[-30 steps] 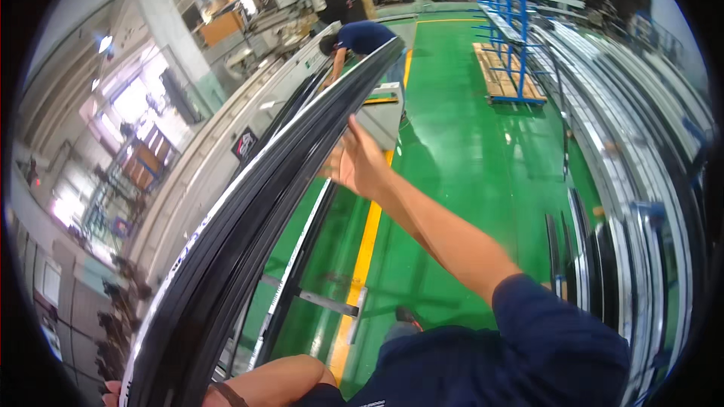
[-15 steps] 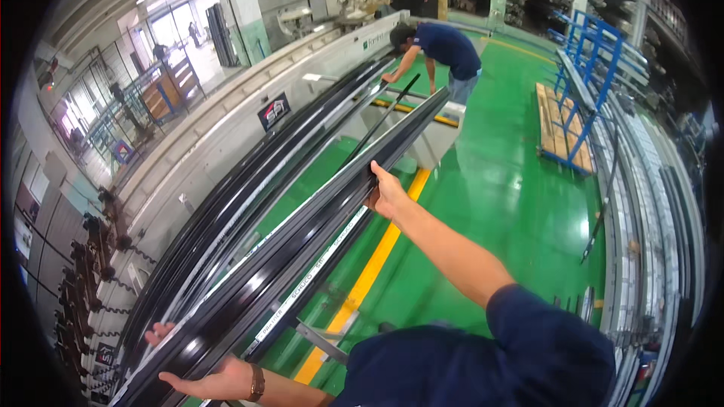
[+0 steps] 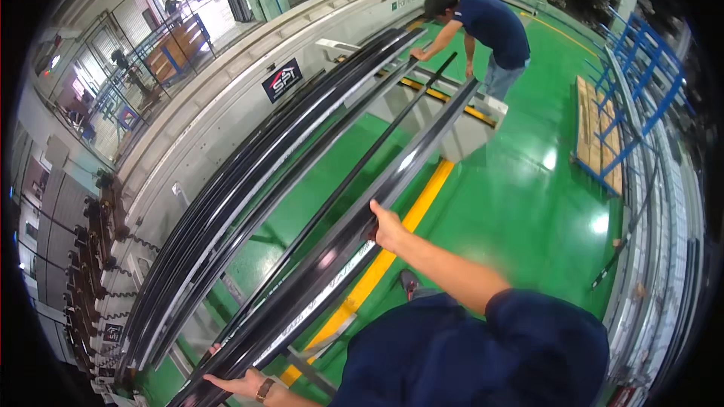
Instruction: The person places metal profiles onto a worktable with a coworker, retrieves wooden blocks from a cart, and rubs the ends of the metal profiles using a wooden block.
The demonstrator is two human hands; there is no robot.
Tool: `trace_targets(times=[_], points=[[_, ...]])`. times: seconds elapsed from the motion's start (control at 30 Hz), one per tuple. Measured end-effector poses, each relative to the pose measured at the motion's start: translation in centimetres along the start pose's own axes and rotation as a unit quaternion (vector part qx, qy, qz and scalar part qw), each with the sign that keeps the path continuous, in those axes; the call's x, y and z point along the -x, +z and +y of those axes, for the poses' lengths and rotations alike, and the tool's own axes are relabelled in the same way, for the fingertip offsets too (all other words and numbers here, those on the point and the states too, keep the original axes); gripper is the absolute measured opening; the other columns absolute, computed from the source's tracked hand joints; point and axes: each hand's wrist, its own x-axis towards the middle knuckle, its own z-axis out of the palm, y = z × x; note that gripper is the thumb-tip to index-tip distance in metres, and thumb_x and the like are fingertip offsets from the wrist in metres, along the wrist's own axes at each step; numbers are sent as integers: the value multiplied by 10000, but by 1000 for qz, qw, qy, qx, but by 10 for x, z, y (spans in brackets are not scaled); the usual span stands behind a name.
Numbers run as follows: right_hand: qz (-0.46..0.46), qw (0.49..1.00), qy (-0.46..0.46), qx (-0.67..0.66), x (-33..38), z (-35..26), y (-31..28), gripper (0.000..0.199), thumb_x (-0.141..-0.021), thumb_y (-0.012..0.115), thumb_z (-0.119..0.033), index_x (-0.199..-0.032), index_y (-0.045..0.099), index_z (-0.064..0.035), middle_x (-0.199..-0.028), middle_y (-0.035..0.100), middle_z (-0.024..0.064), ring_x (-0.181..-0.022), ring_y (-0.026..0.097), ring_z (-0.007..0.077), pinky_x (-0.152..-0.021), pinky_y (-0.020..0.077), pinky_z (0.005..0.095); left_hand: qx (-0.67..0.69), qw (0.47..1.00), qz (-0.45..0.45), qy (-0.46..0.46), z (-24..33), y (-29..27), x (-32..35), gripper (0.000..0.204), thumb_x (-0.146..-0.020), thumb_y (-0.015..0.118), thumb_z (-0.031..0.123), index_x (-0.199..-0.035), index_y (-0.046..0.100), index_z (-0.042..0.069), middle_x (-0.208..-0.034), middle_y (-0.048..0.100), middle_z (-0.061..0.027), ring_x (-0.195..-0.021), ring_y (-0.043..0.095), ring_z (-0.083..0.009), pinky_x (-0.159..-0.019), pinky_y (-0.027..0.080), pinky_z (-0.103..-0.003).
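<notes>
Green floor (image 3: 543, 151): glossy, we note, with a yellow line (image 3: 428, 207) running obliquely along it.
Pale machine (image 3: 204, 139): long, along the left side, a dark sign (image 3: 282, 80) on its face.
Stacked lengths (image 3: 656, 286): silvery and dark, massed at the right edge.
Dark bars (image 3: 249, 149): a curved-looking row between machine and person, bent in our view by the lens.
Held bar (image 3: 407, 162): one long dark glossy piece, slanting from the lower left up to the co-worker's end; we find it in both hands, above the floor.
Lettered strip (image 3: 317, 303): white, just beside the held bar's near edge; we cannot tell whether they touch.
Co-worker (image 3: 494, 30): dark top, bent forward, one hand at the bars, the other near the held bar's far end; contact there we cannot tell.
Blue rack (image 3: 630, 148): by a wooden pallet (image 3: 592, 128), right.
Thin bar (image 3: 362, 162): between the row and the held bar.
Right hand (image 3: 388, 227): grasping the held bar partway along, thumb on top, fingers curled beneath.
Left hand (image 3: 243, 384): cupping its lower end, thumb on the near side, fingertips (image 3: 215, 348) showing beyond.
Watch (image 3: 265, 389): on our left wrist.
</notes>
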Motion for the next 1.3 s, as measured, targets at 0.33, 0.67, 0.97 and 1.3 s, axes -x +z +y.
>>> trace_targets(times=[0.33, 0.67, 0.97, 1.3], points=[[12, 981, 194, -19, -130, -16, -32, 472, -1036, 656, -332, -1417, 552, -74, -1463, 593, 161, -1347, 567, 355, -1174, 428, 593, 30, 981, 171, -87, -145, -40, -37, 768, -935, 616, 712, -1172, 693, -14, -1086, 725, -176, -1031, 665, -332, -1011, 523, -524], [72, 942, 192, 267, -167, -50, -116, 543, -1051, 621, -379, -1461, 438, -73, -1505, 536, 243, -1305, 601, 414, -985, 581, 526, 42, 938, 330, -94, -258, -54, -104, 786, -911, 643, 758, -1292, 595, 72, -1120, 716, -167, -1011, 669, -332, -960, 548, -488], [136, 904, 252, 318, -130, -51, -154, 320, -1066, 561, -419, -1185, 543, -123, -1212, 632, 172, -1073, 654, 360, -908, 572, 542, 127, 901, 398, -120, -288, -116, -141, 646, -870, 728, 719, -1188, 665, 161, -1007, 729, -112, -897, 678, -288, -900, 547, -469], [52, 833, 265, 482, -163, -45, -117, 446, -1043, 598, -411, -1333, 498, -87, -1288, 572, 220, -1145, 623, 411, -914, 540, 552, 178, 892, 382, -163, -315, -106, -158, 613, -878, 731, 703, -1119, 682, 141, -905, 745, -137, -784, 703, -301, -791, 586, -445]])
